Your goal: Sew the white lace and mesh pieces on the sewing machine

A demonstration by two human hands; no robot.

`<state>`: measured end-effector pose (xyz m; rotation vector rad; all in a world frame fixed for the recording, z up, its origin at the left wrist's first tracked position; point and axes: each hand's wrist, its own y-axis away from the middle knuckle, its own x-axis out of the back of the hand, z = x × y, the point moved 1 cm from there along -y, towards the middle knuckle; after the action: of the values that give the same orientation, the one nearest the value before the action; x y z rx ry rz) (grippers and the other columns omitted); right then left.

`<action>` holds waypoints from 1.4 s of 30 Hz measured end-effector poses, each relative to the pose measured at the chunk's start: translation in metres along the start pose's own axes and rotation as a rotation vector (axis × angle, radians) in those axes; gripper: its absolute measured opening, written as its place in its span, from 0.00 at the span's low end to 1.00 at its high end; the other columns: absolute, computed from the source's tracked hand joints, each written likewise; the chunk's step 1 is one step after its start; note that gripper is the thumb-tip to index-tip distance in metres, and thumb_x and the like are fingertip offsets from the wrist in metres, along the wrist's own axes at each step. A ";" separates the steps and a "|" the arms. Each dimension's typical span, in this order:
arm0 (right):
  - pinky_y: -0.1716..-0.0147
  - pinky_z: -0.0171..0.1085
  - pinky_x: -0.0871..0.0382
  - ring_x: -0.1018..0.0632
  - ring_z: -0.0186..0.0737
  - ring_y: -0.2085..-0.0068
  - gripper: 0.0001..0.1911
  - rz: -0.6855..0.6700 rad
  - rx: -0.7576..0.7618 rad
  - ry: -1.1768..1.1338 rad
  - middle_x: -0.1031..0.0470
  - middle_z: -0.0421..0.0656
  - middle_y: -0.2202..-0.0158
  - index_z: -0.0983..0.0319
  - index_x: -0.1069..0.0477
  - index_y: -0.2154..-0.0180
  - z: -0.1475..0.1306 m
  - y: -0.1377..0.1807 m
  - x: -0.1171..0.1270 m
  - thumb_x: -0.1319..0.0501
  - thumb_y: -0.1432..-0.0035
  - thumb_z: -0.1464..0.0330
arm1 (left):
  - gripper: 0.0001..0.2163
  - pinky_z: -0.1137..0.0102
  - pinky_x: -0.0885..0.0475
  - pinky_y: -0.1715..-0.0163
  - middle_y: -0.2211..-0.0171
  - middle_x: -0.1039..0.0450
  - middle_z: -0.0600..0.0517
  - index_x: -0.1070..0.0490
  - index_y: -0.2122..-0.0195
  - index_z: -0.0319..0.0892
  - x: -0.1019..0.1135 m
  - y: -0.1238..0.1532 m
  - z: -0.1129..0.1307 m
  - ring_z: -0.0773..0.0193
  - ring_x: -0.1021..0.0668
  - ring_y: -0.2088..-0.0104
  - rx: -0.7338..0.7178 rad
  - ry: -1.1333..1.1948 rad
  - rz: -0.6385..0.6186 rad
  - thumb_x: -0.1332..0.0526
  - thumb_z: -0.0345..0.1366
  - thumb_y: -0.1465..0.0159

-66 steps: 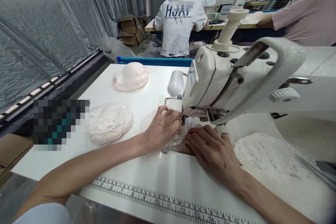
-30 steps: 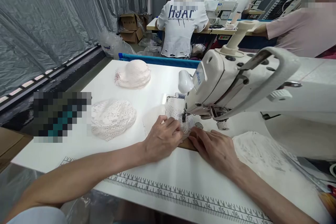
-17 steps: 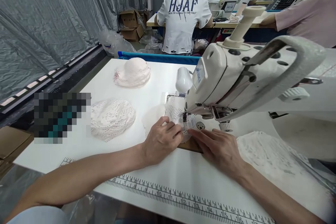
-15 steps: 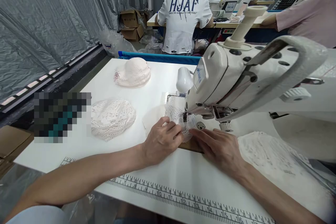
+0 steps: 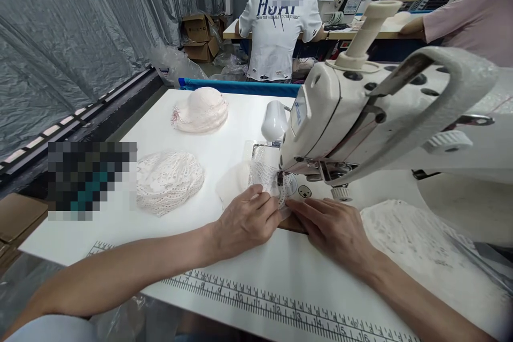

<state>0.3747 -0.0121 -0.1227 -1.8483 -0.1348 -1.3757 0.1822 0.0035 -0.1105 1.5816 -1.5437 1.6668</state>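
Head cam view, so starting closest: a printed ruler strip (image 5: 276,307) runs along the near edge of the white table (image 5: 224,256). Just beyond it, both hands sit at the needle of the sewing machine (image 5: 360,117). The left hand (image 5: 244,222) has its fingers curled and pressed down on a small lace piece (image 5: 266,181), pinning it flat just left of the needle. The right hand (image 5: 334,227) lies flat with fingers stretched out together, tips touching the lace's near edge right in front of the needle. So the lace is under the presser foot, held between both hands.

Looks to me like the stitching step is in progress: feeding the lace through. I'd guess the next bit calls for steady guiding with fingertips kept clear of the needle.

Right of the machine's needle there's a heap of white lace (image 5: 404,235). Left of the machine, a lace pile (image 5: 166,181), and farther back a pinkish pile (image 5: 200,109). Behind the table, a person in a white shirt (image 5: 278,32) stands facing away at another bench.
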 end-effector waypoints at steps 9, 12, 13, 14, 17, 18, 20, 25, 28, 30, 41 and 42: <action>0.78 0.32 0.45 0.33 0.30 0.80 0.14 -0.030 -0.028 0.004 0.26 0.39 0.77 0.61 0.26 0.61 0.000 0.002 -0.001 0.50 0.36 0.71 | 0.21 0.63 0.36 0.60 0.62 0.31 0.47 0.37 0.51 0.35 -0.003 -0.003 -0.007 0.58 0.30 0.59 0.151 0.203 -0.188 0.40 0.44 0.40; 0.77 0.32 0.43 0.32 0.30 0.79 0.13 -0.036 -0.044 -0.011 0.26 0.40 0.76 0.61 0.26 0.62 -0.001 0.001 0.001 0.49 0.36 0.69 | 0.20 0.63 0.38 0.59 0.61 0.31 0.47 0.38 0.51 0.36 -0.003 -0.003 -0.007 0.58 0.30 0.58 0.150 0.197 -0.209 0.41 0.44 0.39; 0.77 0.32 0.43 0.31 0.30 0.78 0.13 -0.040 -0.050 -0.018 0.26 0.39 0.76 0.62 0.26 0.62 -0.002 0.001 0.002 0.49 0.36 0.68 | 0.20 0.63 0.38 0.58 0.60 0.31 0.46 0.38 0.51 0.36 -0.003 -0.004 -0.007 0.58 0.30 0.58 0.153 0.193 -0.214 0.41 0.44 0.39; 0.76 0.32 0.42 0.31 0.31 0.78 0.12 -0.047 -0.055 -0.026 0.26 0.39 0.76 0.62 0.26 0.62 -0.003 0.001 0.003 0.48 0.36 0.66 | 0.20 0.63 0.38 0.58 0.59 0.31 0.46 0.38 0.51 0.36 -0.002 -0.004 -0.007 0.58 0.30 0.58 0.156 0.190 -0.218 0.41 0.44 0.39; 0.76 0.32 0.40 0.29 0.31 0.76 0.14 -0.059 -0.060 -0.035 0.27 0.39 0.75 0.61 0.27 0.61 -0.004 0.002 0.005 0.48 0.36 0.62 | 0.20 0.63 0.39 0.59 0.57 0.32 0.46 0.39 0.50 0.37 -0.001 -0.005 -0.008 0.58 0.30 0.57 0.154 0.186 -0.221 0.42 0.44 0.39; 0.77 0.32 0.40 0.29 0.32 0.76 0.15 -0.060 -0.064 -0.030 0.27 0.40 0.74 0.61 0.27 0.60 -0.004 0.002 0.005 0.48 0.36 0.61 | 0.20 0.62 0.39 0.59 0.57 0.32 0.46 0.39 0.50 0.37 -0.001 -0.006 -0.008 0.58 0.30 0.57 0.153 0.183 -0.220 0.42 0.44 0.38; 0.78 0.32 0.40 0.28 0.32 0.76 0.18 -0.058 -0.076 -0.007 0.26 0.42 0.70 0.60 0.27 0.59 -0.004 0.004 0.005 0.49 0.36 0.57 | 0.19 0.62 0.40 0.58 0.56 0.32 0.45 0.39 0.50 0.36 0.000 -0.006 -0.008 0.58 0.30 0.56 0.150 0.180 -0.221 0.43 0.42 0.37; 0.78 0.34 0.36 0.26 0.34 0.74 0.22 -0.048 -0.071 0.061 0.25 0.46 0.57 0.60 0.26 0.60 -0.004 0.004 0.004 0.51 0.37 0.53 | 0.16 0.62 0.41 0.57 0.54 0.32 0.44 0.39 0.50 0.36 0.000 -0.007 -0.007 0.58 0.31 0.55 0.161 0.188 -0.244 0.45 0.40 0.34; 0.76 0.36 0.33 0.24 0.36 0.71 0.21 -0.038 -0.030 0.054 0.26 0.45 0.53 0.62 0.27 0.59 -0.005 0.001 0.005 0.51 0.37 0.55 | 0.15 0.61 0.42 0.56 0.54 0.32 0.44 0.38 0.49 0.36 -0.001 -0.008 -0.007 0.58 0.31 0.55 0.176 0.194 -0.260 0.47 0.39 0.34; 0.75 0.36 0.31 0.23 0.37 0.70 0.21 -0.037 -0.011 0.049 0.25 0.45 0.53 0.63 0.28 0.58 -0.005 -0.001 0.005 0.50 0.36 0.56 | 0.16 0.61 0.42 0.56 0.53 0.32 0.44 0.38 0.49 0.36 -0.001 -0.009 -0.008 0.57 0.31 0.54 0.189 0.199 -0.265 0.46 0.40 0.34; 0.71 0.38 0.29 0.22 0.41 0.63 0.19 -0.036 0.004 0.014 0.25 0.45 0.54 0.64 0.28 0.57 -0.007 0.001 0.006 0.49 0.37 0.57 | 0.12 0.61 0.40 0.57 0.59 0.30 0.47 0.33 0.55 0.33 0.001 -0.005 0.000 0.59 0.29 0.58 0.141 0.099 -0.158 0.46 0.37 0.34; 0.71 0.37 0.29 0.22 0.41 0.62 0.19 -0.037 0.005 0.004 0.24 0.45 0.54 0.64 0.28 0.57 -0.007 0.001 0.007 0.49 0.36 0.58 | 0.11 0.62 0.40 0.56 0.60 0.29 0.48 0.32 0.57 0.34 0.002 -0.004 0.002 0.60 0.29 0.58 0.127 0.089 -0.136 0.46 0.36 0.33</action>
<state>0.3729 -0.0195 -0.1169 -1.8471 -0.1710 -1.4030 0.1856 0.0025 -0.1073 1.6127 -1.2795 1.7636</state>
